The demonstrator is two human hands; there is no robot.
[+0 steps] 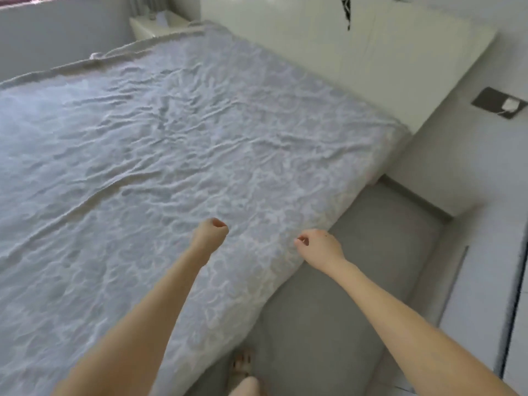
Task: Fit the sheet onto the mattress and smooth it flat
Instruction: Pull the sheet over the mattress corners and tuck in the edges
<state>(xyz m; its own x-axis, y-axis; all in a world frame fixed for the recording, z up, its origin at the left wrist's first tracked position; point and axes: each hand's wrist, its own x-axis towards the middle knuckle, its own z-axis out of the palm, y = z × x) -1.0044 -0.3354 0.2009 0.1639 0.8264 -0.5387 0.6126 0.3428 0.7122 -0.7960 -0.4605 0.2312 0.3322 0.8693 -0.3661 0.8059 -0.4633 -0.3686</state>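
A pale grey-white patterned sheet (177, 155) covers the whole mattress and lies wrinkled, with long creases across the middle. At the near right side it hangs over the mattress edge (288, 278). My left hand (211, 232) is curled into a fist just above the sheet near that edge, and I see no cloth in it. My right hand (320, 245) hovers over the mattress edge with its fingers curled in and thumb near the forefinger, also holding nothing that I can see.
A white headboard (357, 61) runs along the far right of the bed. A bedside table (154, 25) stands at the far corner. A grey rug (343, 281) lies beside the bed, with my sandalled foot (241, 367) on it. A wall socket (500, 102) sits at right.
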